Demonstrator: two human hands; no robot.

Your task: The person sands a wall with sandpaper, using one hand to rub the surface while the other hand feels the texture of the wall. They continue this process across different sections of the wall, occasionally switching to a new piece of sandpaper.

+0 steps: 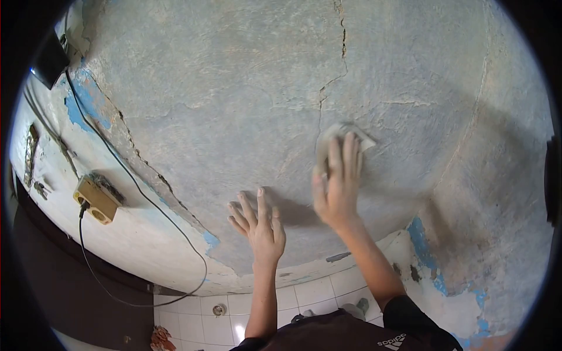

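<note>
My right hand (339,190) presses a pale grey folded sheet (366,141) to the rough grey wall (234,117). Its fingers lie over the sheet, which is blurred by motion, and I cannot tell whether it is cloth or sandpaper. To the left and a little lower, my left hand (260,231) has its fingers spread, fingertips at the wall surface, and holds nothing. Just above the sheet, a jagged vertical crack (344,41) runs up the wall.
Left of the grey area, a yellowish socket block (95,199) has a plug in it, and a dark cable (140,187) loops down the wall. Flaking blue paint (88,99) shows at the edges. White floor tiles (316,291) and a drain (219,310) lie below.
</note>
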